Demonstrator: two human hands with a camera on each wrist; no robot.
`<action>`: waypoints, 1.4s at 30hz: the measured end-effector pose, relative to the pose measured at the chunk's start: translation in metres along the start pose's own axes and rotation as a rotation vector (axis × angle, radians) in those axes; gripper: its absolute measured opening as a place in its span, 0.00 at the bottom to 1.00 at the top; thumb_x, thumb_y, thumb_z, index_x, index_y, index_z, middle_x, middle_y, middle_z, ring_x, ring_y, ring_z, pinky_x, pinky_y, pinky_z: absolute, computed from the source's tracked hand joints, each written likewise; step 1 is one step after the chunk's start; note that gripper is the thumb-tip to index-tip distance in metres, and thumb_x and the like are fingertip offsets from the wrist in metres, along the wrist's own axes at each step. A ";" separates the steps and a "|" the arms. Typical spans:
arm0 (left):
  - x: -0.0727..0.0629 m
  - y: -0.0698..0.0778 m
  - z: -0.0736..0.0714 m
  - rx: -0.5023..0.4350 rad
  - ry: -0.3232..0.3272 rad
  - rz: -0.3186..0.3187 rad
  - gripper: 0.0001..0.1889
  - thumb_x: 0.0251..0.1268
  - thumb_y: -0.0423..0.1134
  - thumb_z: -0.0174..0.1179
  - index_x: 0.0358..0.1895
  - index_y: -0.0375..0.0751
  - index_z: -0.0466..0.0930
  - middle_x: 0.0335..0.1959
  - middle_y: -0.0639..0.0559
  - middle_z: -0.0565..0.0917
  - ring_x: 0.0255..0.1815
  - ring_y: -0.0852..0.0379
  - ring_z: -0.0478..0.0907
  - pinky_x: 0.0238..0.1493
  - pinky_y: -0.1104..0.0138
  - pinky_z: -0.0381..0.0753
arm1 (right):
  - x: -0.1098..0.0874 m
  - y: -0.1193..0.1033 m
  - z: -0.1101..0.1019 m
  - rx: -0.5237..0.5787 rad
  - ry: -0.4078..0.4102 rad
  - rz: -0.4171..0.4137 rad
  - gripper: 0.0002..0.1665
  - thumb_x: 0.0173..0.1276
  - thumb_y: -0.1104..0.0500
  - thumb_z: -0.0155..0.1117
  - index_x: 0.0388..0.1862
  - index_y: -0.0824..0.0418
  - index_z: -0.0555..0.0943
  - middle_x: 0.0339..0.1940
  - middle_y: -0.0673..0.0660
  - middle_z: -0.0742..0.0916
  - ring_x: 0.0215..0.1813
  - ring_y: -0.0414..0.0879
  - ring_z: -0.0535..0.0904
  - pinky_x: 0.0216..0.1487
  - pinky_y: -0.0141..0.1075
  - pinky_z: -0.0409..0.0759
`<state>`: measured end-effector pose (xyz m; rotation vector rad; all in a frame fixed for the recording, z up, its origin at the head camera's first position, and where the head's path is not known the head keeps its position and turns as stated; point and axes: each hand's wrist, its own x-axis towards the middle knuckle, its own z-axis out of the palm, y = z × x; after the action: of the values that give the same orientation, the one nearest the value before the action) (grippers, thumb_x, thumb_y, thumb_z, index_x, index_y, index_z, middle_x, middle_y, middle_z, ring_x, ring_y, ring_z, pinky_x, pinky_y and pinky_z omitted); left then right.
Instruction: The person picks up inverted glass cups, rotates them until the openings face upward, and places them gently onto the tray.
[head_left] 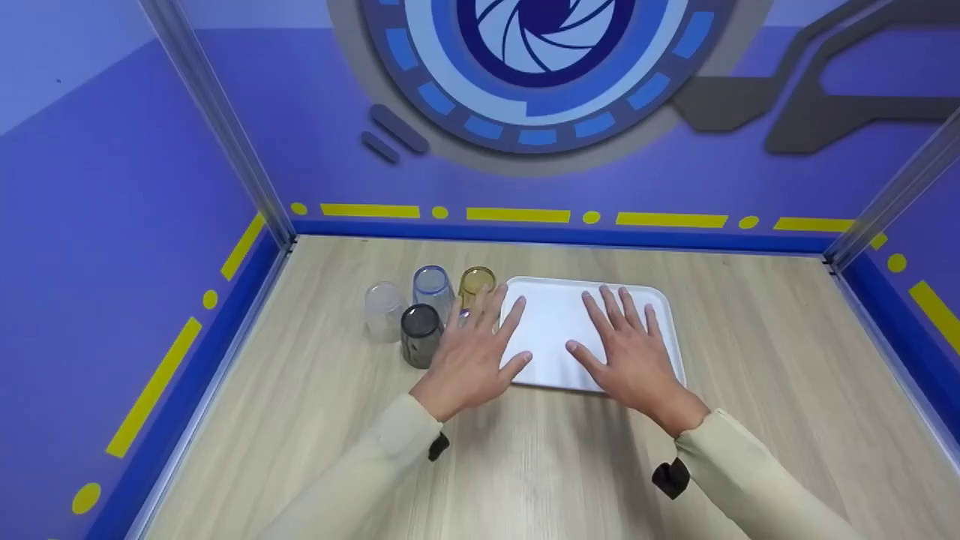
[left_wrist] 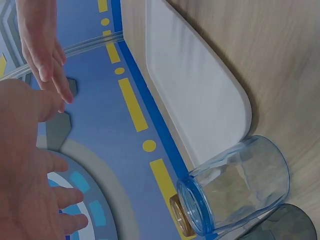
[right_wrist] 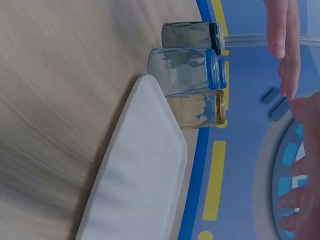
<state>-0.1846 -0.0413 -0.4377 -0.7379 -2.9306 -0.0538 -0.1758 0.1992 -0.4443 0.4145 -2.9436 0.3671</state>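
Note:
My left hand [head_left: 466, 367] hovers with fingers spread beside the tumblers, its fingertips overlapping some of them in the head view. Over the white tray [head_left: 551, 330] my right hand [head_left: 634, 364] is held palm down, fingers straight and apart. Neither hand holds anything. Left of the tray, the tumblers stand upside down in a cluster: a clear one [head_left: 384, 319], a blue-tinted one [head_left: 432, 289], a dark grey one [head_left: 421, 341] and an amber one [head_left: 478, 280]. Another blue tumbler [right_wrist: 181, 72], close to the tray's corner, is mostly hidden behind my left fingers in the head view.
The pale wood-grain table [head_left: 315, 450] carries the tray and tumblers. Blue panels with yellow dashes form a back wall [head_left: 300, 150] and side walls around it, joined by metal corner posts [head_left: 225, 127].

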 end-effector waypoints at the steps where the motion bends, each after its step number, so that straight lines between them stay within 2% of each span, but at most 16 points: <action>1: 0.000 0.000 0.000 -0.004 -0.002 -0.001 0.38 0.71 0.67 0.34 0.79 0.55 0.40 0.81 0.49 0.42 0.81 0.46 0.41 0.76 0.41 0.46 | 0.000 0.001 0.000 0.003 -0.003 0.002 0.46 0.69 0.34 0.50 0.78 0.54 0.54 0.79 0.62 0.57 0.80 0.63 0.47 0.75 0.65 0.42; 8: -0.002 0.000 0.001 -0.009 0.010 0.005 0.38 0.72 0.67 0.33 0.79 0.55 0.40 0.81 0.48 0.43 0.81 0.47 0.41 0.75 0.41 0.48 | -0.002 0.010 0.001 0.027 -0.008 0.024 0.46 0.69 0.34 0.51 0.78 0.54 0.54 0.79 0.63 0.57 0.80 0.63 0.46 0.75 0.64 0.38; 22: -0.002 -0.004 0.006 -0.054 0.001 0.007 0.37 0.73 0.65 0.34 0.79 0.54 0.42 0.81 0.48 0.43 0.81 0.45 0.41 0.75 0.41 0.46 | -0.002 0.027 0.003 0.047 -0.017 0.075 0.45 0.70 0.35 0.49 0.78 0.57 0.54 0.78 0.66 0.58 0.79 0.66 0.46 0.75 0.65 0.39; 31: 0.003 -0.005 0.006 -0.018 -0.007 0.006 0.37 0.72 0.66 0.32 0.79 0.55 0.41 0.81 0.48 0.42 0.81 0.46 0.40 0.75 0.41 0.47 | -0.003 0.036 0.000 0.056 -0.021 0.091 0.46 0.70 0.33 0.48 0.78 0.57 0.53 0.78 0.67 0.57 0.79 0.66 0.46 0.74 0.66 0.40; 38: 0.004 -0.001 0.007 -0.013 -0.045 0.014 0.38 0.73 0.66 0.32 0.79 0.55 0.39 0.81 0.47 0.41 0.81 0.47 0.38 0.76 0.41 0.45 | -0.007 0.043 0.002 0.059 -0.039 0.124 0.47 0.70 0.32 0.47 0.78 0.56 0.52 0.79 0.66 0.55 0.79 0.66 0.44 0.74 0.67 0.39; 42: 0.004 0.000 0.009 0.005 -0.043 0.018 0.38 0.72 0.66 0.32 0.79 0.54 0.39 0.81 0.47 0.42 0.81 0.47 0.40 0.76 0.42 0.46 | -0.008 0.048 0.001 0.064 -0.047 0.140 0.47 0.70 0.32 0.47 0.78 0.56 0.52 0.79 0.66 0.55 0.79 0.66 0.44 0.74 0.66 0.38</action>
<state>-0.1893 -0.0389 -0.4459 -0.7742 -2.9629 -0.0288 -0.1820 0.2452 -0.4572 0.2282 -3.0221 0.4761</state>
